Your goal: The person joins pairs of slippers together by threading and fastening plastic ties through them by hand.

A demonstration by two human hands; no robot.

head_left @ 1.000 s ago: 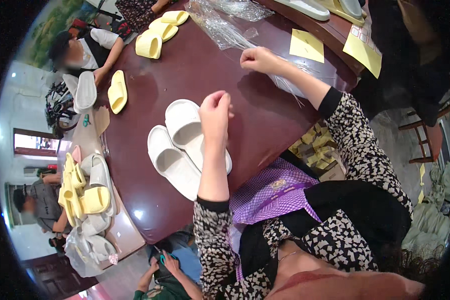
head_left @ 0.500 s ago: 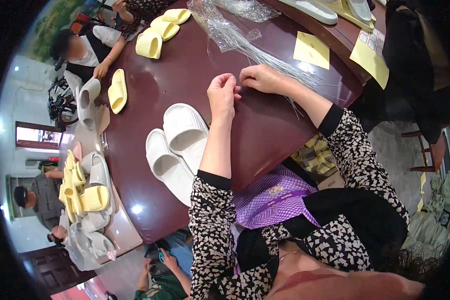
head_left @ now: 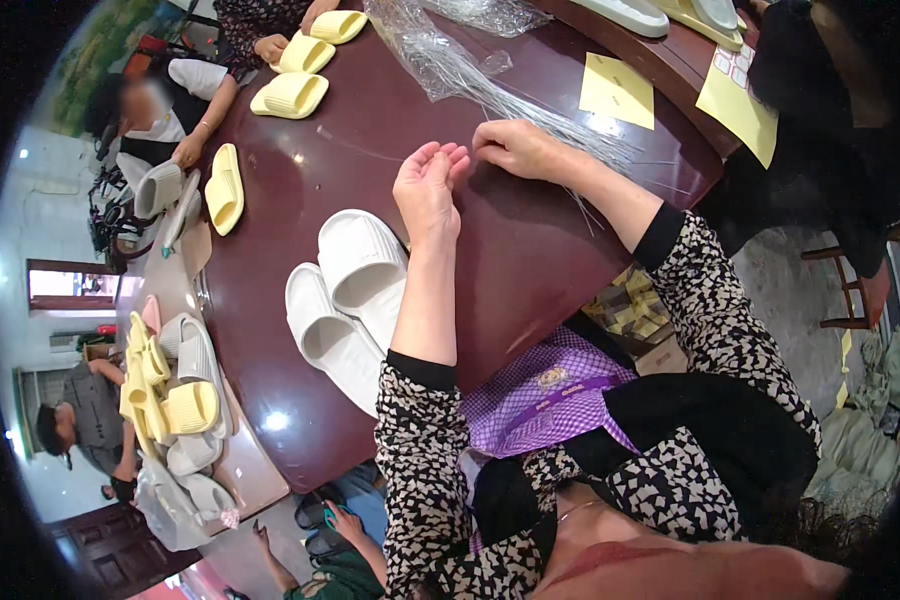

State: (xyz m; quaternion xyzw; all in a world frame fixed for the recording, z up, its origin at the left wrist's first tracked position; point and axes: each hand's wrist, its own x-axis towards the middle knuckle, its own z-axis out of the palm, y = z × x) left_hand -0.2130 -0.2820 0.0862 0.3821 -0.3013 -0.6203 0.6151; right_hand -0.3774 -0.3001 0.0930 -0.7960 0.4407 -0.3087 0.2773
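Note:
My left hand point(head_left: 430, 195) is raised over the dark red table point(head_left: 530, 280), palm turned up, thumb against curled fingers. From its fingertips a faint thin wire runs off to the left. Close beside it, my right hand point(head_left: 520, 150) has its fingers bent in a pinch; whatever lies between them is hidden. A pair of white slippers point(head_left: 362, 255) lies left of my left forearm, one partly over the other. Beyond my right hand, a bundle of thin silvery wires point(head_left: 560, 128) spreads out of clear plastic wrapping point(head_left: 410, 50).
Yellow slippers point(head_left: 290, 95) line the far table edge, near a co-worker's hand point(head_left: 270, 48). Another co-worker's hand point(head_left: 188, 150) is by grey slippers point(head_left: 158, 190). Yellow card point(head_left: 617, 92) lies far right. A side table holds piled yellow slippers point(head_left: 190, 408) and grey ones.
My left hand has rolled palm-up and its fingers have loosened, moving slightly left. A co-worker's hands have come to the far yellow slippers, and the nearest of these has turned.

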